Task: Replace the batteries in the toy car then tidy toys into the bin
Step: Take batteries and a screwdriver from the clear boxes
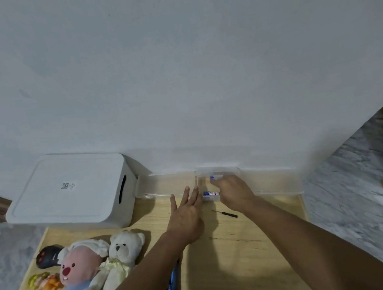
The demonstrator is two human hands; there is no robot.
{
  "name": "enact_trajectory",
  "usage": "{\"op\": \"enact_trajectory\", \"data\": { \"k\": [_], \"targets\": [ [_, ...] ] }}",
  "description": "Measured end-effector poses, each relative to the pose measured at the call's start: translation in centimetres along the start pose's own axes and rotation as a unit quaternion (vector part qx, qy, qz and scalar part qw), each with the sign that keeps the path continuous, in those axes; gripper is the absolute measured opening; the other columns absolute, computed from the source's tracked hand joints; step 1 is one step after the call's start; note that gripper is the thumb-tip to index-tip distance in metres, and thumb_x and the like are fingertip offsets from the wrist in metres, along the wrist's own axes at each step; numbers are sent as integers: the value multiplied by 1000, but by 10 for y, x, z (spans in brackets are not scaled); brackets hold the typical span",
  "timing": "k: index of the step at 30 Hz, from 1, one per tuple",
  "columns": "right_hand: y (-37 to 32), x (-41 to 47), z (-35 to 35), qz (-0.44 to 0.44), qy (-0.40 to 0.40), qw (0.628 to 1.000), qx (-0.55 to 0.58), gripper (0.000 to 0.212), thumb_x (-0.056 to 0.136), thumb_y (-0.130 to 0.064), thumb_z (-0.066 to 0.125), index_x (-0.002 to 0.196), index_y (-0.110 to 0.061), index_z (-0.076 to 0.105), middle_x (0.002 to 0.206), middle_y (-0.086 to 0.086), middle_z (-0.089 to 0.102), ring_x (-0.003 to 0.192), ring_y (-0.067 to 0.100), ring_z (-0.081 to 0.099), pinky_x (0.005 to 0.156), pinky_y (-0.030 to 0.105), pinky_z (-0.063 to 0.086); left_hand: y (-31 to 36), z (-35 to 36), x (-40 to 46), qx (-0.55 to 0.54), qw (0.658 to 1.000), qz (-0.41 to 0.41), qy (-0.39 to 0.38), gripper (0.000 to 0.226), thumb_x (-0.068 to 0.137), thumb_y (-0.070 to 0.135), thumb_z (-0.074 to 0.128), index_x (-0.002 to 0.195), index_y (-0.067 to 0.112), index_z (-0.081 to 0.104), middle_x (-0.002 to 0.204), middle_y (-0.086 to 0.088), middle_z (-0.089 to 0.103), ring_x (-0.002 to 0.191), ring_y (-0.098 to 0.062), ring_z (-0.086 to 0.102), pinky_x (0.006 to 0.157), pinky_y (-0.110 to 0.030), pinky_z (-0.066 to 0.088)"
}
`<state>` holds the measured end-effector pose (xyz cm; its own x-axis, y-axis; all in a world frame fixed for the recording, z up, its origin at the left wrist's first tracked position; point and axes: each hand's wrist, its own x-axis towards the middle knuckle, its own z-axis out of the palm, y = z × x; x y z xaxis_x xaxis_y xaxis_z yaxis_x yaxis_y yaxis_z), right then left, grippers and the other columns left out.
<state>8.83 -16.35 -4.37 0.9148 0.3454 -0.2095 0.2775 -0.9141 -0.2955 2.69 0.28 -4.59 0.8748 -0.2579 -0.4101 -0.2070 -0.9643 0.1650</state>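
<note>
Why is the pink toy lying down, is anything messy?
Slightly. The pink plush and white teddy bear lie flopped together on the table, and a small screwdriver lies loose. Nothing looks broken or spilled.

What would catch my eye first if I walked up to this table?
Two bare arms reach across the wooden table to clear plastic boxes by the wall, the right hand pinching a battery. On the left, a pink plush and a white teddy bear lie before a white lidded bin.

Soft, dim, even indoor light, slightly bluish. Both forearms cast soft shadows onto the pale wooden tabletop (245, 257) toward 12 o'clock. Overall soft focus; grey marbled floor (362, 209) smeared at 3–4 o'clock. Wide-angle bending at edges. No glare.
</note>
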Motion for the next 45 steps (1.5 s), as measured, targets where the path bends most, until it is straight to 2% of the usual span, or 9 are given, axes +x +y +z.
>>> {"op": "enact_trajectory", "data": {
  "k": [5,9,16,22,29,34,39,43,45],
  "targets": [
    [-5,8,-1,-10,43,998,-42,41,82,0,49,119,-11,64,117,13,64,115,30,52,94,32,42,-2,2,0,-18,1000,-3,-3,79,90,18,44,156,16,0,163,2,-10,149,-20,-16,118,-56,-8],
    [-4,9,2,43,-44,998,-28,46,87,0,47,131,-10,55,120,18,60,115,33,54,92,37,46,-1,1,1,-14,1000,-2,-8,79,90,20,45,156,17,1,163,2,-9,149,-21,-16,117,-57,-7],
    [-8,19,2,78,-99,992,-18,32,90,-1,49,120,-4,58,118,18,62,109,32,58,83,35,48,-3,2,2,-23,1000,1,-4,79,90,19,45,156,18,1,163,3,-10,148,-20,-17,117,-58,-7],
    [-5,37,4,37,-201,979,-26,40,97,-13,43,134,-25,53,132,5,59,117,29,53,95,38,46,-3,5,0,-4,1000,0,0,80,89,23,46,156,18,1,163,3,-13,145,-24,-26,113,-61,-15],
    [-10,49,-6,1,-281,960,-7,47,100,-10,33,140,-29,46,145,4,46,121,30,52,89,31,40,-5,3,1,-16,1000,1,-15,80,90,24,48,156,20,4,162,4,-14,146,-25,-26,114,-62,-13],
    [-12,50,-5,22,-307,950,47,37,102,-12,32,130,-12,56,140,9,51,119,29,52,87,30,37,-3,1,0,-20,1000,-5,-24,82,90,22,47,156,19,-2,162,4,-14,146,-26,-26,114,-62,-12],
    [-15,49,-12,55,-300,950,75,34,101,-17,32,72,-25,45,94,-3,53,95,19,43,70,24,35,0,0,-1,-19,999,-13,-28,84,89,20,49,156,18,-3,162,3,-15,145,-27,-27,114,-63,-11],
    [-15,52,-9,59,-320,941,97,32,101,-19,32,114,-10,60,127,9,53,105,20,46,84,28,33,1,-1,0,-17,999,-17,-31,84,88,20,49,156,19,-2,162,3,-16,144,-27,-28,113,-63,-11],
    [-15,51,-9,59,-315,941,110,28,100,-16,32,97,-13,60,118,10,53,101,21,47,80,27,35,1,-2,1,-14,999,-19,-34,84,89,20,48,156,19,-3,162,3,-16,144,-28,-28,113,-64,-11]
  ]
}}
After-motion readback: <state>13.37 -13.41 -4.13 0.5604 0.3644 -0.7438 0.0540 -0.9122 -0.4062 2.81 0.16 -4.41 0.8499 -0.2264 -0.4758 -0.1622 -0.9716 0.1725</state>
